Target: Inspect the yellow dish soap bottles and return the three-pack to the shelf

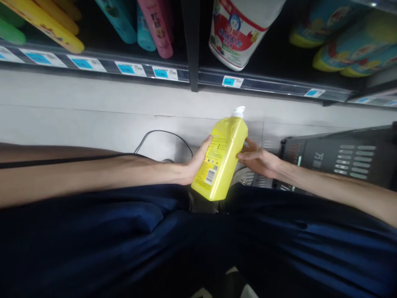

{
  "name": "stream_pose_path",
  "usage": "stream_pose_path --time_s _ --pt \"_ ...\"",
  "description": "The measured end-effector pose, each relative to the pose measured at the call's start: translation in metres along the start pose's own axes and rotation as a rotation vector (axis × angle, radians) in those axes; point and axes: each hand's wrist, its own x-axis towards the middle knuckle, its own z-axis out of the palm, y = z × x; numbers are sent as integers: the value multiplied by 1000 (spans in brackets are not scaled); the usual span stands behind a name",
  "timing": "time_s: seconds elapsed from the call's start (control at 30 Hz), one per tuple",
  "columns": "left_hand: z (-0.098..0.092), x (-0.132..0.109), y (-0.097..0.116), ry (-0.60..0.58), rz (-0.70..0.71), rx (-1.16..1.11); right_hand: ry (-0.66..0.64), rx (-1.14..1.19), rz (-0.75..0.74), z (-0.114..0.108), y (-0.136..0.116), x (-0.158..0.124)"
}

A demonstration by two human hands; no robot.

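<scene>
A yellow plastic bottle with a white flip cap is held between my two hands, tilted, with its cap end toward the shelf. Its printed back label and barcode face up at me. My left hand is closed round the bottle's left side; its thumb lies along the edge and the other fingers are hidden underneath. On the right side, my right hand grips the bottle with thumb and fingertips, the fingers partly hidden behind it.
A dark shelf edge with price tags runs across the top. Above it stand a large white bottle, pink and yellow bottles, and several blue-yellow ones. A grey slotted basket sits at right on the pale floor.
</scene>
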Motion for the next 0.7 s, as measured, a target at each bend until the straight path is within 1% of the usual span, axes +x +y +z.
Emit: stream_pose_path --time_s 0.1,0.27,0.37,0.43,0.5,0.6,0.63,0.7 --pt "-1 -4 3 -55 -96 -24 -14 -23 12 -3 -1 -2" --pt "-5 -9 -2 -126 -228 32 -127 -62 73 0 2 -2" --pt "-8 -7 -4 -139 -272 51 -126 -60 76 -1 4 -1" --pt "-10 -4 -4 -133 -284 74 -97 -44 63 -3 7 0" --pt "-11 -3 -3 -173 -258 120 -47 -45 57 -4 9 2" --pt "-10 -3 -4 -239 -135 261 92 -110 92 -7 13 5" --pt "-9 -4 -4 -238 -106 313 144 -137 107 -9 14 7" --pt "-8 -5 -5 -222 -100 388 221 -183 132 -12 16 8"
